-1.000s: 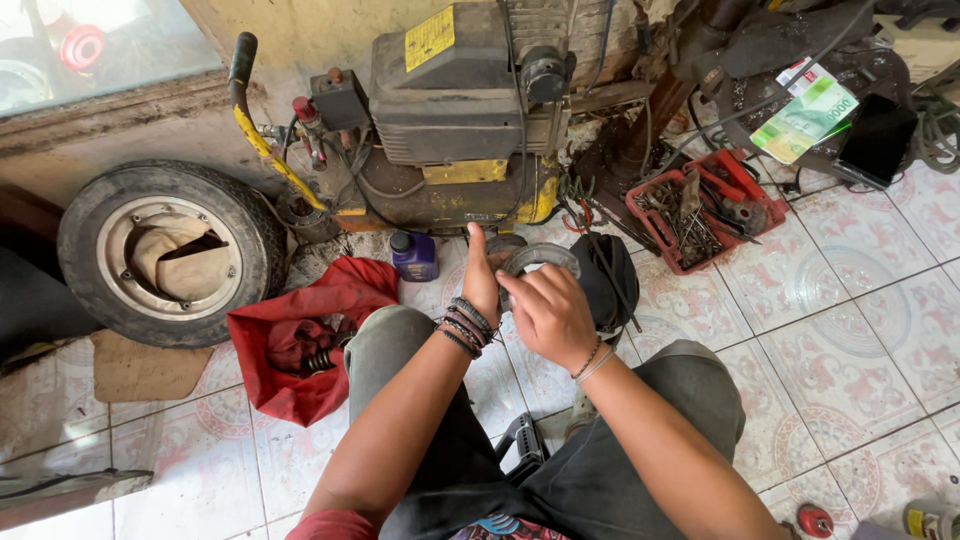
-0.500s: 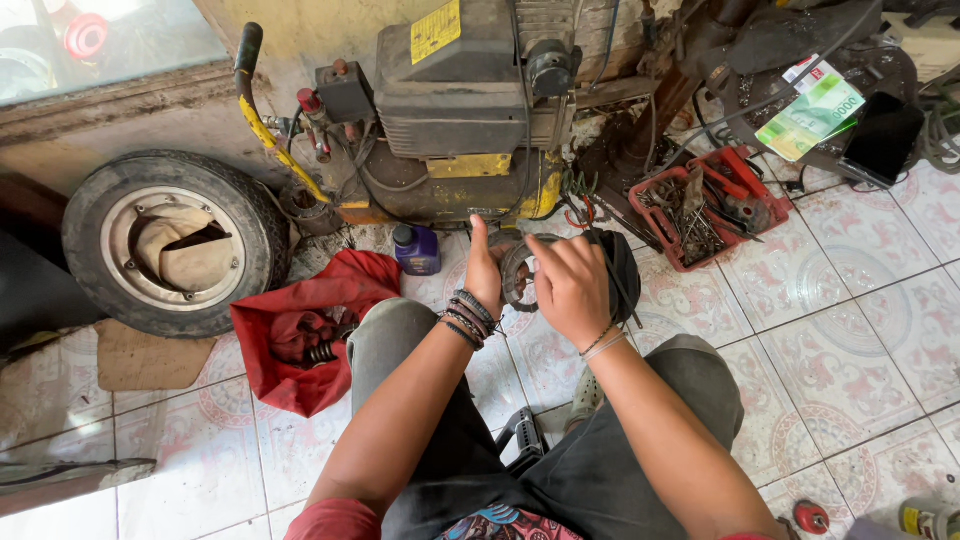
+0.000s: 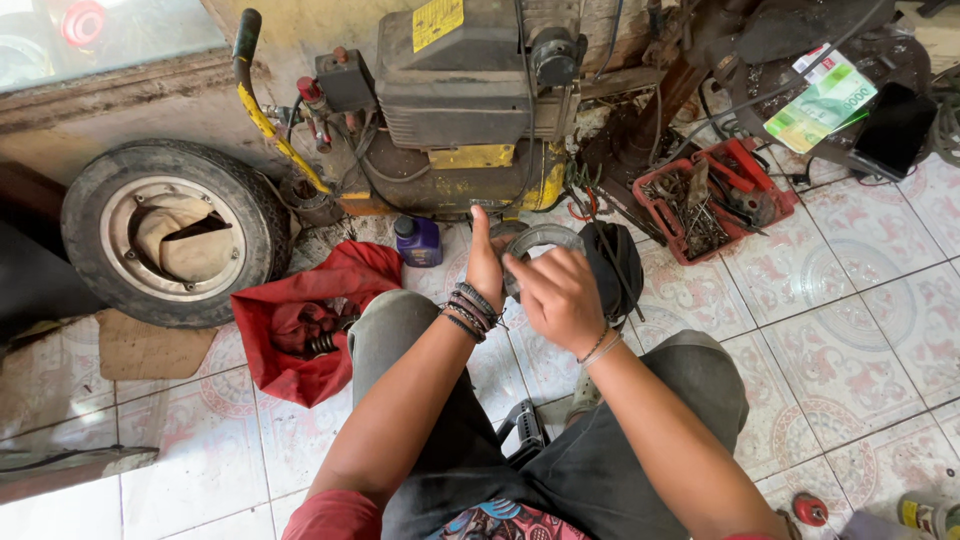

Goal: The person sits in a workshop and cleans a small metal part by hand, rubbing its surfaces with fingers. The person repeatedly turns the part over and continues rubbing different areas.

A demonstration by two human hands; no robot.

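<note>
My left hand (image 3: 486, 262) grips the left rim of a round grey metal part (image 3: 545, 241), thumb pointing up, several dark bead bracelets on the wrist. My right hand (image 3: 556, 297) covers the part's lower right side, fingers curled over its face, so most of the part is hidden. I hold it above my knees, over the tiled floor (image 3: 850, 300). A black rounded object (image 3: 618, 262) lies on the floor just right of my hands.
A yellow and grey air compressor (image 3: 455, 110) stands ahead. A small wheel with tyre (image 3: 172, 232) lies left, a red cloth with a spring (image 3: 300, 325) beside my knee, a small purple bottle (image 3: 417, 240), and a red tray of tools (image 3: 712, 200) at the right.
My right hand slid from the top of the round part down onto its lower right face, and the part turned slightly. My left hand kept its grip.
</note>
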